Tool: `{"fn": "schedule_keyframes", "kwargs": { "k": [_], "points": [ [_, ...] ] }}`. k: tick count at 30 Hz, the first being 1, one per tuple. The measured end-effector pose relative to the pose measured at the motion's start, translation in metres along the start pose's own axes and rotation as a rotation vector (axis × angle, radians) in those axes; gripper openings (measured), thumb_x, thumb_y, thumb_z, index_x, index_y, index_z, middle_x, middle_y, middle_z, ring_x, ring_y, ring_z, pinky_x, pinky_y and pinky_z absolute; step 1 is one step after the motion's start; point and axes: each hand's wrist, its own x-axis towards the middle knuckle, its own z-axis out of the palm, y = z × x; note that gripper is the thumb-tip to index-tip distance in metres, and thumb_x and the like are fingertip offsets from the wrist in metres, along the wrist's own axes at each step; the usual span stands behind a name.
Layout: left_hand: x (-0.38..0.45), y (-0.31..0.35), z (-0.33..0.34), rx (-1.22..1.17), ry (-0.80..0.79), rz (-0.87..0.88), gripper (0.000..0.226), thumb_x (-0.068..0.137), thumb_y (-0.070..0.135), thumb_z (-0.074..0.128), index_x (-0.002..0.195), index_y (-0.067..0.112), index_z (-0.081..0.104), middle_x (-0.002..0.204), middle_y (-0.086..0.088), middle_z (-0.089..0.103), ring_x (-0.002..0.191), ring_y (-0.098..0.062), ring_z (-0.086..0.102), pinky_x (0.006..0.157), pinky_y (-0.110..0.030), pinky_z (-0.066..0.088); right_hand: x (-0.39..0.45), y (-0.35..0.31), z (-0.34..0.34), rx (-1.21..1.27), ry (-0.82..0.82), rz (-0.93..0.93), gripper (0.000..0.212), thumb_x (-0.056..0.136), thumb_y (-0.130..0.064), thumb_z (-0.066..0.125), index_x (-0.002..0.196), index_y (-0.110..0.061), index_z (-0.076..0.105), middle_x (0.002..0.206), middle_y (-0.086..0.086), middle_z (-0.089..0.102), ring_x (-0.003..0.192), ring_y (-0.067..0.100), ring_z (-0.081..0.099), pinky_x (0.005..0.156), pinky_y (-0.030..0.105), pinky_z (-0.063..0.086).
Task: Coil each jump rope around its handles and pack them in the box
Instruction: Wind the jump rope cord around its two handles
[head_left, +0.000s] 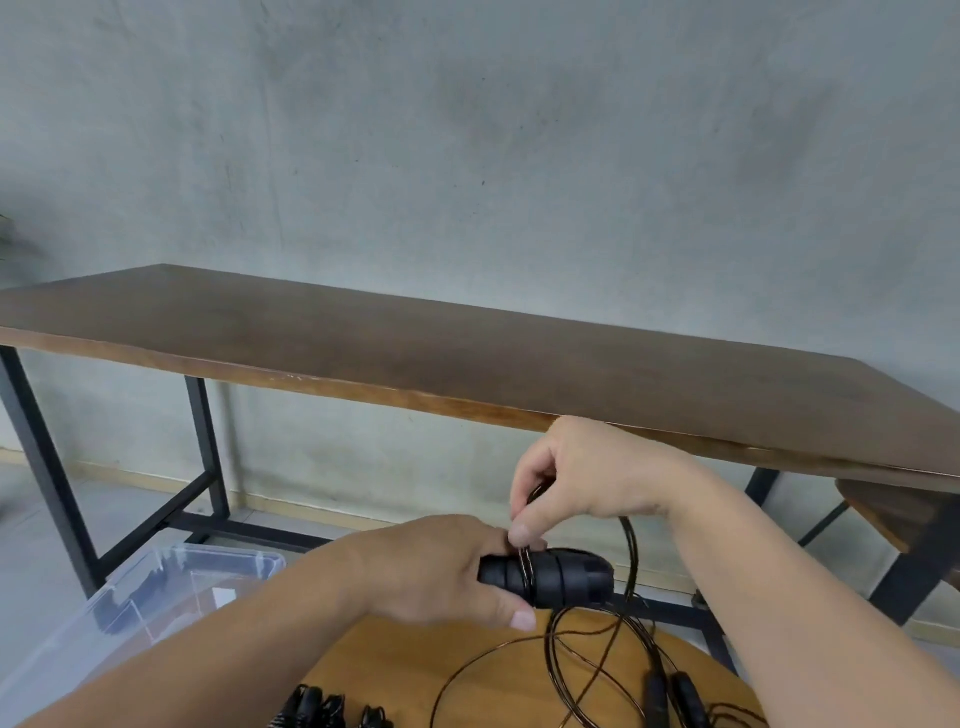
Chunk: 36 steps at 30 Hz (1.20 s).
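My left hand (441, 566) grips a pair of black jump rope handles (558, 577) held side by side, pointing right. Thin dark rope (631, 551) is looped round the handles near my fingers. My right hand (576, 478) pinches that rope just above the handles, and the rest of the rope arcs down on the right onto a round wooden stool top (498, 649). Loose rope loops (571, 670) lie on the stool. A clear plastic box (156, 587) stands on the floor at the lower left.
More black handles (675, 696) lie on the stool at the right, and other black handle ends (322, 712) show at the bottom edge. A long dark wooden table (467, 353) on a black metal frame stands ahead, against a grey wall.
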Motion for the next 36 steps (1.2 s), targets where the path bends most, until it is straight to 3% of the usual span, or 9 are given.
{"fn": "schedule_keyframes", "kwargs": {
  "k": [4,10,12,15,17,20,24,29,36],
  "points": [
    [-0.011,0.006,-0.012,-0.204,0.076,0.113,0.021,0.090,0.050,0.064,0.104,0.034,0.060,0.069,0.012,0.049,0.060,-0.004,0.046,0.060,-0.017,0.037,0.004,0.033,0.016,0.651,0.025,0.027,0.010,0.070,-0.026,0.082,0.074,-0.023,0.074,0.076,-0.001,0.070,0.070,0.013,0.064,0.065,0.028,0.053],
    [-0.015,-0.002,-0.003,-0.390,0.132,0.076,0.061,0.070,0.062,0.067,0.120,0.030,0.055,0.092,0.006,0.065,0.074,-0.006,0.061,0.073,-0.021,0.050,0.014,0.053,0.064,1.122,0.171,0.085,0.012,0.076,-0.027,0.076,0.069,-0.018,0.078,0.081,0.007,0.070,0.078,0.019,0.066,0.068,0.031,0.056],
    [-0.014,-0.003,0.000,-0.475,0.158,0.036,0.060,0.069,0.056,0.075,0.118,0.028,0.054,0.093,0.003,0.067,0.074,-0.010,0.062,0.073,-0.025,0.051,0.015,0.057,0.079,1.254,0.175,0.061,0.020,0.083,-0.030,0.073,0.069,-0.016,0.076,0.074,0.009,0.063,0.071,0.018,0.058,0.066,0.029,0.048],
    [-0.008,-0.004,0.003,-0.527,0.244,-0.063,0.054,0.074,0.032,0.081,0.119,0.028,0.051,0.078,0.008,0.068,0.067,-0.010,0.060,0.067,-0.031,0.049,0.019,0.057,0.102,1.374,0.227,0.088,0.023,0.095,-0.003,0.052,0.081,-0.007,0.069,0.059,0.004,0.045,0.049,0.007,0.035,0.047,0.021,0.022],
    [-0.004,-0.003,0.005,-0.442,0.286,-0.117,0.056,0.075,0.024,0.079,0.122,0.029,0.049,0.073,0.012,0.066,0.062,-0.005,0.057,0.064,-0.025,0.045,0.018,0.049,0.115,1.403,0.308,0.124,0.025,0.097,0.001,0.044,0.085,-0.004,0.066,0.059,0.003,0.040,0.048,0.007,0.027,0.046,0.022,0.016],
    [0.002,-0.001,0.006,-0.248,0.356,-0.176,0.070,0.077,0.025,0.074,0.138,0.031,0.039,0.088,0.014,0.065,0.074,-0.002,0.060,0.067,-0.015,0.045,0.013,0.035,0.128,1.272,0.418,0.267,0.027,0.101,-0.010,0.044,0.078,-0.006,0.059,0.061,0.005,0.044,0.050,0.012,0.025,0.049,0.027,0.015],
    [0.012,-0.007,0.004,0.070,0.489,-0.286,0.059,0.078,0.021,0.065,0.134,0.026,0.046,0.103,0.005,0.065,0.088,-0.017,0.062,0.076,-0.027,0.053,0.010,0.022,0.147,1.021,0.437,0.426,0.040,0.106,-0.030,0.042,0.086,-0.005,0.066,0.061,0.003,0.050,0.041,0.010,0.030,0.043,0.024,0.021],
    [0.023,-0.017,0.016,0.387,0.469,-0.313,0.020,0.082,0.014,0.058,0.101,0.018,0.051,0.098,0.002,0.055,0.084,-0.020,0.057,0.068,-0.029,0.045,0.004,0.009,0.148,0.454,0.309,0.384,0.032,0.103,-0.032,0.041,0.082,-0.021,0.063,0.063,-0.007,0.054,0.052,0.006,0.044,0.053,0.022,0.034],
    [0.024,-0.026,0.031,0.701,0.368,-0.241,0.029,0.090,0.007,0.051,0.119,0.010,0.050,0.121,-0.008,0.054,0.110,-0.025,0.053,0.079,-0.027,0.037,-0.014,-0.006,0.105,-0.092,0.214,0.286,0.030,0.088,-0.018,0.051,0.059,-0.012,0.047,0.057,0.003,0.042,0.055,0.022,0.040,0.048,0.031,0.030]
  ]
}}
